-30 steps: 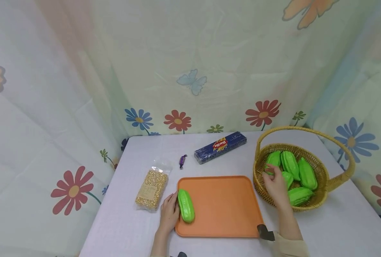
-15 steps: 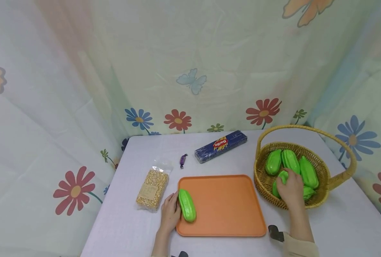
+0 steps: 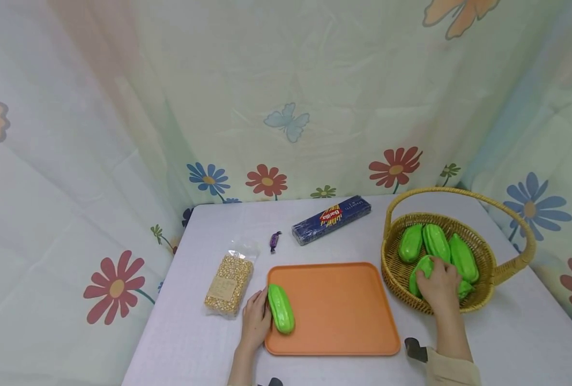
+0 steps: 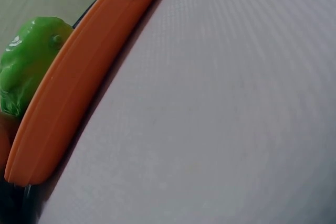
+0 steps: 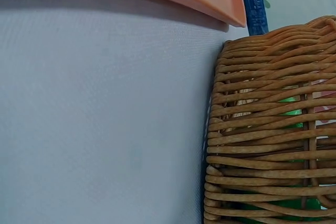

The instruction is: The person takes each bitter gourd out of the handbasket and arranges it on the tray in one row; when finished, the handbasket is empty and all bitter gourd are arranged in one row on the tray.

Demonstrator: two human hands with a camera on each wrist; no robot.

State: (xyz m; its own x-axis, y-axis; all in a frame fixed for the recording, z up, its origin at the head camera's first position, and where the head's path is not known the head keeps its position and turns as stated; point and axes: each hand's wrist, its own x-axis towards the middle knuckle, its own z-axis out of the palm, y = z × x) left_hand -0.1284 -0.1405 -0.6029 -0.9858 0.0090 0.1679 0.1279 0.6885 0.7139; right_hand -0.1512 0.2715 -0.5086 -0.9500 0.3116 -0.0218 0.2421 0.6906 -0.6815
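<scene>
In the head view my right hand (image 3: 440, 284) reaches into the wicker basket (image 3: 489, 289) and grips a green ridged gourd (image 3: 420, 271) near its front, thumb on the left side and fingers over the top. The hand covers part of that gourd. Another green gourd (image 3: 281, 309) lies lengthwise at the left end of the orange tray (image 3: 339, 311). My left hand (image 3: 255, 321) rests against the tray's left rim, fingers extended beside this gourd. In the left wrist view the tray wall (image 4: 79, 82) hides most of the gourd (image 4: 31, 59).
Several more green gourds (image 3: 436, 242) lie in the basket, whose tall handle (image 3: 454, 193) arches over it. Left of the tray is a clear bag of yellow kernels (image 3: 229, 284). Behind it are a purple wrapped candy (image 3: 274, 242) and a blue Barilla spaghetti box (image 3: 331, 220).
My right hand has moved from above the basket's left side down and right onto the front gourd, which it now grips. The left hand stays at the tray's rim.
</scene>
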